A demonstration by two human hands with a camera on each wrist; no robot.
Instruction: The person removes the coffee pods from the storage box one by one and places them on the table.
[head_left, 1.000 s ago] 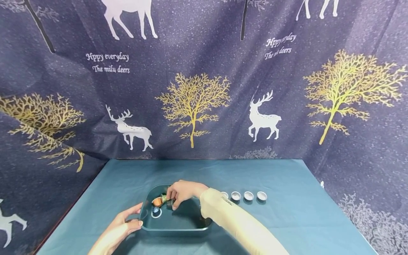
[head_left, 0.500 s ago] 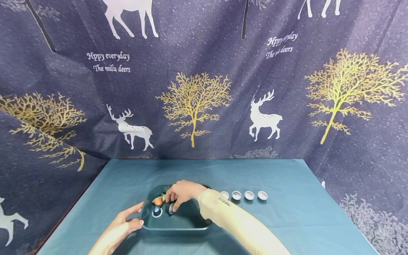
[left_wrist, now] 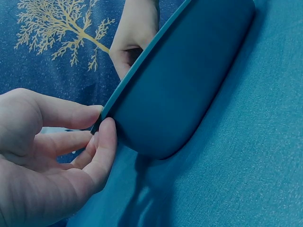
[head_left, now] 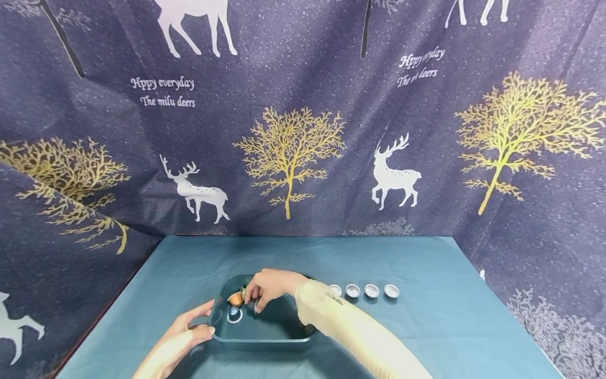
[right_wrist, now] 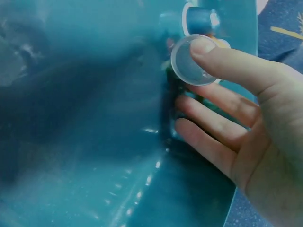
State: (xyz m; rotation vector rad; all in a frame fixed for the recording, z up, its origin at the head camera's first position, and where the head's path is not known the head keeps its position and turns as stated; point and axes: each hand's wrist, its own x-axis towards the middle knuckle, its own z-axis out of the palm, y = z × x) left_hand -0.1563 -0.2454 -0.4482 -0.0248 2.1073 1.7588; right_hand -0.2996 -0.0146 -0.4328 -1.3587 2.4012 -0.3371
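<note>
In the head view my right hand (head_left: 272, 284) reaches down into a dark green tub (head_left: 265, 341). It holds a coffee capsule (right_wrist: 182, 61), thumb on the round pale lid in the right wrist view; the fingers hide most of its body. Left of that hand an orange capsule (head_left: 235, 299) and a blue capsule (head_left: 234, 311) with a white rim lie inside the tub, and a green one (head_left: 243, 292) shows partly beside the fingers. My left hand (left_wrist: 57, 146) pinches the tub's rim at its left end between thumb and fingers.
Right of the tub, several silver-lidded capsules (head_left: 371, 291) stand in a row on the teal tablecloth (head_left: 426, 326), the leftmost partly behind the right sleeve (head_left: 350, 321). Behind the table hangs a dark blue cloth (head_left: 331, 210) printed with deer and trees.
The capsule in my right hand has turned: its lid showed more broadly half a second ago and now appears nearly edge-on. The left hand stays at the tub's rim.
</note>
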